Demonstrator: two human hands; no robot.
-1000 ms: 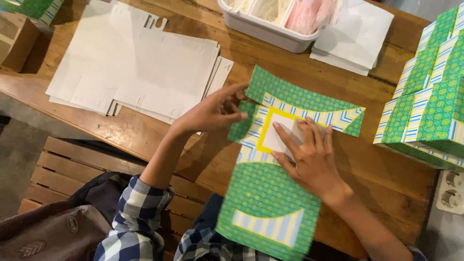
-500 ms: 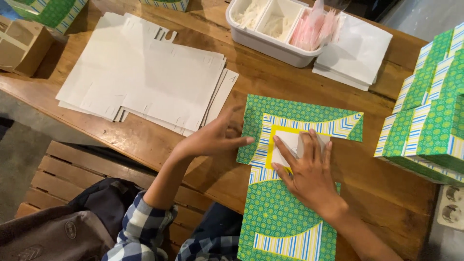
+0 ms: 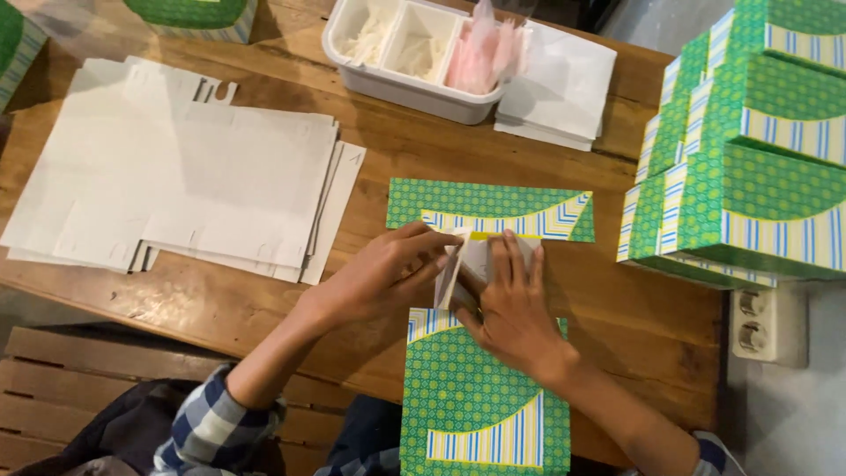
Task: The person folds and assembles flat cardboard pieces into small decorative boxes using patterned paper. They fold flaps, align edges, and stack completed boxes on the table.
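Both hands (image 3: 458, 282) seemingly fold carton (image 3: 480, 388).

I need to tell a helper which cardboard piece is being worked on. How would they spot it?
On the wooden table, go to the near edge, between the white blanks and the green boxes. It is the flat green sheet under both hands, the only printed piece lying unfolded.

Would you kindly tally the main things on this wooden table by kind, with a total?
Green patterned flat carton under the hands: 1
Stack of white flat carton blanks: 1
White divided tray: 1
Pile of white sheets: 1
Stack of folded green boxes, number unclear: 1
Total: 5
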